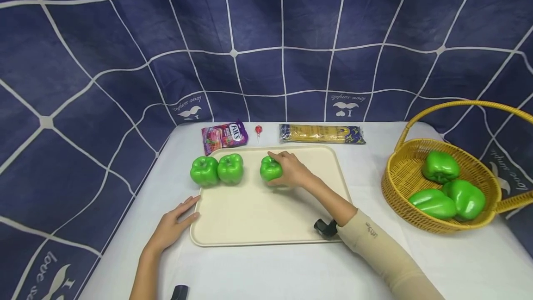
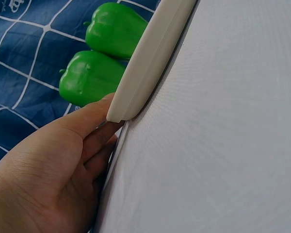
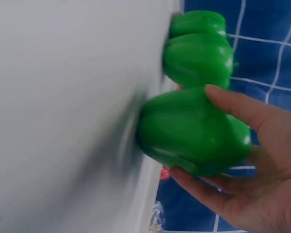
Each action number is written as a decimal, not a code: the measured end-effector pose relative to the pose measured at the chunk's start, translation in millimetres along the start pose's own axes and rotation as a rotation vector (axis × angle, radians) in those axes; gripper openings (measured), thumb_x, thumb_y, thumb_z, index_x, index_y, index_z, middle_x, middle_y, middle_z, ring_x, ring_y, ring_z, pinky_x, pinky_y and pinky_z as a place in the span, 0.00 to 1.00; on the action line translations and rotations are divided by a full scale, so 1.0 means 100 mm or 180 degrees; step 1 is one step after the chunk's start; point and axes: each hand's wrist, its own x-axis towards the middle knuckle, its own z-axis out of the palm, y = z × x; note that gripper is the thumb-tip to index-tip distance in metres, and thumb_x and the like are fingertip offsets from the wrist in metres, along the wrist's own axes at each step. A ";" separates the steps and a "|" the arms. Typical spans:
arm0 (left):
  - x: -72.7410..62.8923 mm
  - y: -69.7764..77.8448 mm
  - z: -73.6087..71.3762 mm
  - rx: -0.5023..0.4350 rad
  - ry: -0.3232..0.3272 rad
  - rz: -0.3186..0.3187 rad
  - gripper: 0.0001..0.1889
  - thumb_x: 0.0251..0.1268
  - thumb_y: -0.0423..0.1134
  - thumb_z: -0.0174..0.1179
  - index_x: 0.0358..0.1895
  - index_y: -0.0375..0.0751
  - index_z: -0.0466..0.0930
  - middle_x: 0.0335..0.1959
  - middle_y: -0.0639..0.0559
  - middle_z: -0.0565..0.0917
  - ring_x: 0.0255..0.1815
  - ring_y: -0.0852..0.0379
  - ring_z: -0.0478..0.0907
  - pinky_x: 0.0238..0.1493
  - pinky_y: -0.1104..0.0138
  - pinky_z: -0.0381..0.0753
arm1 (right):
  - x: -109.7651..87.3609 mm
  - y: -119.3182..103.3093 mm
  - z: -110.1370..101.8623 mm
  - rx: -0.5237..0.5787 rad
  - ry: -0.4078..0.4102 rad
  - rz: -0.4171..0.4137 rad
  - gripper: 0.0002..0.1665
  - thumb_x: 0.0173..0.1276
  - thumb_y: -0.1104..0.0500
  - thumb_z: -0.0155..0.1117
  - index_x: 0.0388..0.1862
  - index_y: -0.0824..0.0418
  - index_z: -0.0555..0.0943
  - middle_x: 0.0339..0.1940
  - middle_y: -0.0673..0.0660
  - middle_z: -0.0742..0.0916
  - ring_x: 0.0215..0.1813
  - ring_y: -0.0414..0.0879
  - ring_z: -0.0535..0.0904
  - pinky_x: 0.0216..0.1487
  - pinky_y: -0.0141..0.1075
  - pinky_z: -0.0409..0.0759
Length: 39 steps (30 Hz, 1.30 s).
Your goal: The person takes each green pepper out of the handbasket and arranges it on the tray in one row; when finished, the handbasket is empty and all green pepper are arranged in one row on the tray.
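My right hand grips a green bell pepper low over the cream tray, toward its back. In the right wrist view, the thumb and fingers spread around opposite sides of this bell pepper. Two more green bell peppers stand side by side at the tray's back left: the outer one overlaps the rim and the inner one sits just inside it. With fingers extended, my left hand touches the tray's left edge; the left wrist view shows its fingertips partly hidden behind the rim.
A yellow wicker basket with a tall handle stands at the right, three green bell peppers inside. Behind the tray lie a purple Fox's candy bag, a red lollipop and a long yellow pasta packet. Blue checked cloth hangs behind.
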 end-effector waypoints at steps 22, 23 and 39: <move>-0.01 0.01 0.00 -0.0092 -0.0004 0.0024 0.27 0.62 0.53 0.58 0.64 0.53 0.70 0.67 0.41 0.63 0.69 0.38 0.54 0.65 0.42 0.52 | 0.26 -0.09 0.19 0.0466 0.0422 -0.0258 0.51 0.45 0.53 0.78 0.67 0.61 0.65 0.62 0.60 0.74 0.60 0.56 0.69 0.62 0.48 0.67; -0.01 0.01 0.00 -0.0089 0.0000 0.0024 0.27 0.62 0.53 0.58 0.64 0.53 0.70 0.67 0.41 0.63 0.69 0.38 0.54 0.65 0.42 0.52 | 0.26 -0.09 0.20 0.0468 0.0416 -0.0276 0.51 0.45 0.53 0.78 0.67 0.62 0.65 0.62 0.60 0.74 0.61 0.56 0.69 0.63 0.48 0.67; -0.01 0.04 -0.01 -0.0090 -0.0027 -0.0030 0.27 0.62 0.53 0.58 0.64 0.53 0.69 0.68 0.41 0.62 0.69 0.38 0.53 0.65 0.41 0.51 | 0.28 -0.11 0.27 0.0453 0.0405 -0.0427 0.56 0.46 0.51 0.77 0.70 0.60 0.58 0.67 0.61 0.69 0.64 0.57 0.66 0.65 0.47 0.63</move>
